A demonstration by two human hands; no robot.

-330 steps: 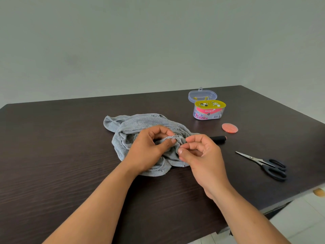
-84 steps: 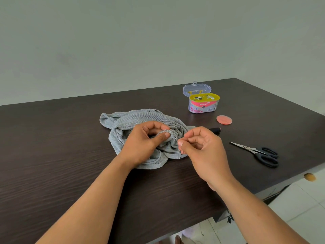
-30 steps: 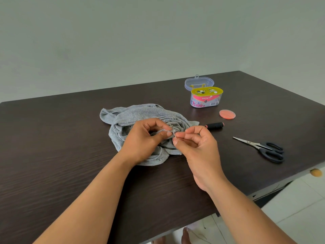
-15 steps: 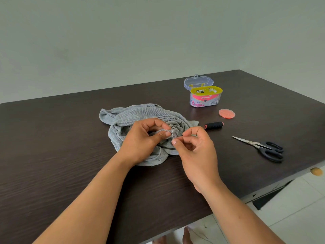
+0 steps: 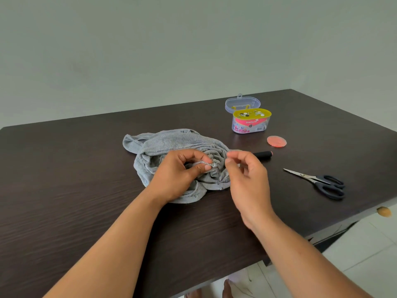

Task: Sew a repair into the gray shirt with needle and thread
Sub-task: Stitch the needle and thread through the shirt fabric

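The crumpled gray shirt (image 5: 171, 140) lies on the dark table (image 5: 64, 190). My left hand (image 5: 178, 175) pinches a raised fold of it between thumb and forefinger. A thin needle (image 5: 209, 155) sticks up from that fold, and a short dark thread (image 5: 218, 176) hangs down below it. My right hand (image 5: 247, 175) hovers just right of the fold with thumb and forefinger apart and nothing between them. The black thread spool (image 5: 263, 154) lies behind my right hand.
An open sewing kit box (image 5: 250, 122) with a yellow tray stands at the back right. A round orange disc (image 5: 276, 141) lies in front of it. Black-handled scissors (image 5: 320, 181) lie at the right, near the table's front edge.
My right hand has let go of the needle at the fold and drawn a little to the right, its fingers opening. My left hand keeps its pinch on the fold.
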